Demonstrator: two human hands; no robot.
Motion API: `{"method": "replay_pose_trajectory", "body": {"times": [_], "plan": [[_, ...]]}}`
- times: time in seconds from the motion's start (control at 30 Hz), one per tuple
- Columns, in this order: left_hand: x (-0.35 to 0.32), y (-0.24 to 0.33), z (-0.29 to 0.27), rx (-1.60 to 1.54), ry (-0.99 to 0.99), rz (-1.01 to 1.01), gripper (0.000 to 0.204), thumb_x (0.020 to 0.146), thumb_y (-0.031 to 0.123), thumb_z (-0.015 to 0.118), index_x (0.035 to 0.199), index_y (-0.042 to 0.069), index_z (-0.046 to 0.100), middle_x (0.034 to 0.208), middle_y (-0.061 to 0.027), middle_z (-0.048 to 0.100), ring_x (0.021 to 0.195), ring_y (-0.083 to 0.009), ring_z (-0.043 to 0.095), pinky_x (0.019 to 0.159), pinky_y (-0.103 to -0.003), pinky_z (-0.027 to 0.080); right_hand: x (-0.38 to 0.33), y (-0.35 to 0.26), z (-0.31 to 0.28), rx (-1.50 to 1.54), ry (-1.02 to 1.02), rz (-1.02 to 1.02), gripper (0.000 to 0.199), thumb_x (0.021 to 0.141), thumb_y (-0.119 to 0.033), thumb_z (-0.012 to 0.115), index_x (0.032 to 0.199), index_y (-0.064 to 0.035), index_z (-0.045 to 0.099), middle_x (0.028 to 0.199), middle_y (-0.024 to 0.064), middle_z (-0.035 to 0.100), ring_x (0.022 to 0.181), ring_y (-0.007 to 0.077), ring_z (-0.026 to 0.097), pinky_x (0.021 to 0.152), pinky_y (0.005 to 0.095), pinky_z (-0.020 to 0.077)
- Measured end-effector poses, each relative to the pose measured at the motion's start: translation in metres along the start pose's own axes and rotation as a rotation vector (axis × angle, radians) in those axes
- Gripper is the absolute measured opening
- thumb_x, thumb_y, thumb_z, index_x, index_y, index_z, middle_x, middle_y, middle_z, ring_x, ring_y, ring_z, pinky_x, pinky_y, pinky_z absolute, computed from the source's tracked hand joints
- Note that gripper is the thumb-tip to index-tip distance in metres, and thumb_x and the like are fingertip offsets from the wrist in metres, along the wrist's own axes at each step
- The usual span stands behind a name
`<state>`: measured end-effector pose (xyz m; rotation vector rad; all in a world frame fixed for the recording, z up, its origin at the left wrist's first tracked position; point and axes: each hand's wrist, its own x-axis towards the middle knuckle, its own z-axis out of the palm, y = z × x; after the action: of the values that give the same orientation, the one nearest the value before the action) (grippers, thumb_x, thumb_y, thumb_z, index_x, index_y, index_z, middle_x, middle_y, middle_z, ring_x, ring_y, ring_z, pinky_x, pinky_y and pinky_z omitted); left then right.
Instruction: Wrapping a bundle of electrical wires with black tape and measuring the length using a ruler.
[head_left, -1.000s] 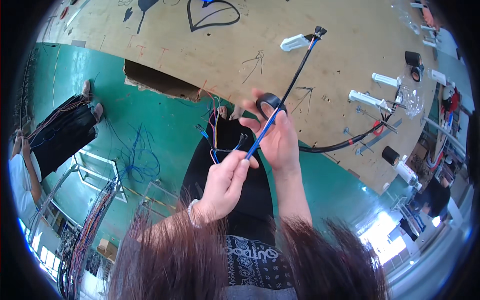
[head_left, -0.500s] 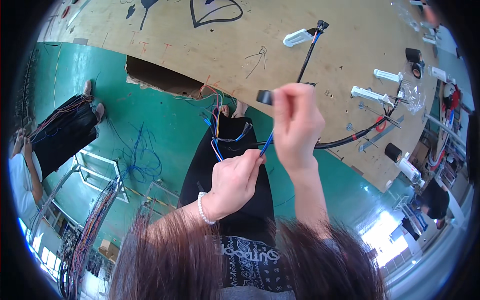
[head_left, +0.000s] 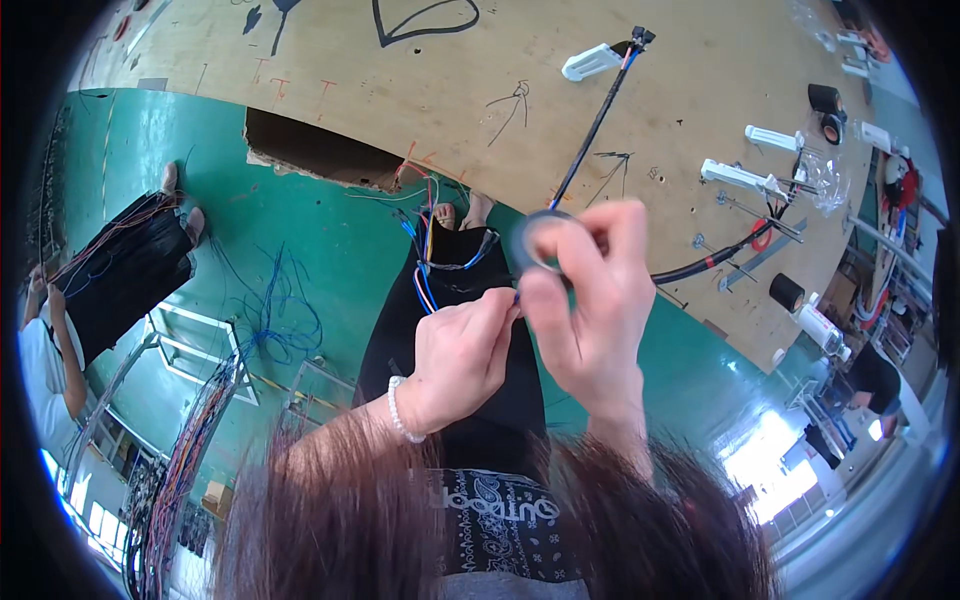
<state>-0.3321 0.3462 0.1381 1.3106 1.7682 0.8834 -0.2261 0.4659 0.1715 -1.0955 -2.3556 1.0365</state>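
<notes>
My left hand [head_left: 460, 348], with a beaded bracelet at the wrist, pinches a bundle of blue and other thin wires [head_left: 426, 285]. Close by on the right, my right hand [head_left: 592, 300] grips a roll of black tape [head_left: 532, 238], slightly blurred by motion. Part of the roll hides behind the fingers. A black-wrapped cable branch [head_left: 592, 135] runs from behind the tape up the board to dark connectors [head_left: 640, 40] by a white clip holder. The thicker black cable [head_left: 690, 270] leads off to the right from behind my right hand.
The wooden board [head_left: 440, 100] has a rectangular cutout [head_left: 320, 150] at its near edge. White holders [head_left: 740, 177], metal posts and spare black tape rolls [head_left: 787, 291] stand at the right. Another person [head_left: 60, 350] handles wires at the far left, near a rack of hanging wires [head_left: 190, 440].
My right hand has turned and come slightly lower, so the tape roll now shows its round side, nearer my left hand. My left hand keeps its pinch, having shifted slightly left.
</notes>
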Motion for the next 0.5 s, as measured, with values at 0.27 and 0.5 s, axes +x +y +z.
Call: {"method": "replay_pose_trajectory", "body": {"times": [0.27,0.5], "plan": [[0.000,0.001,0.006,-0.116,-0.022,-0.071,0.009,0.089,0.001,0.057,0.097,0.003,0.054,0.078,-0.0103,0.067,0.068,-0.0287,0.067,0.056,-0.036,0.051,0.023,0.006,0.059,0.752,0.348,0.535,0.047,0.082,-0.016,0.078,0.111,-0.0073,0.042,0.099,0.0016,0.044,0.084,0.0087,0.052,0.073,0.0225,0.0463],[0.005,-0.003,-0.002,-0.251,-0.003,-0.148,0.008,0.094,0.001,0.050,0.090,0.001,0.057,0.066,-0.0108,0.056,0.051,-0.0240,0.056,0.051,-0.030,0.042,0.000,0.047,0.090,1.804,0.249,0.457,0.037,0.097,-0.033,0.056,0.122,-0.0069,0.050,0.127,0.0122,0.050,0.112,0.0249,0.055,0.094,0.0455,0.0491]]}}
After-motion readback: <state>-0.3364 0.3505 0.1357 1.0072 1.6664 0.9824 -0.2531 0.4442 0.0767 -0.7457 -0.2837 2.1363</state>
